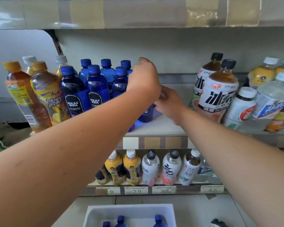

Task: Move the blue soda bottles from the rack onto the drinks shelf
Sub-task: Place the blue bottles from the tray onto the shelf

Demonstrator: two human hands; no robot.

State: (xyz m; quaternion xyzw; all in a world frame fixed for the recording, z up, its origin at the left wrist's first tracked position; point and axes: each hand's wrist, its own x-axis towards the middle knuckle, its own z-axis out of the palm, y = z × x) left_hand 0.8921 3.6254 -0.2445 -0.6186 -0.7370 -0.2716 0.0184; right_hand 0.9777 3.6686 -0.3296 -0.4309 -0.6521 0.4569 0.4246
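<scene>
Both hands at drinks shelf [156, 128], left hand [143, 76] curled over blue soda bottle [145, 114] top, right hand [168, 102] at its side, grip contact unclear, more bottles in white rack [129, 212] below

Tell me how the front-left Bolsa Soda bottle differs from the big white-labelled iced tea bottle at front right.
The dark blue plastic Bolsa Soda bottle has a blue cap and a black label; the clear iced tea bottle has a black cap, a white label and brown liquid. The tea bottle looks wider. Both stand capped on the same shelf.
</scene>
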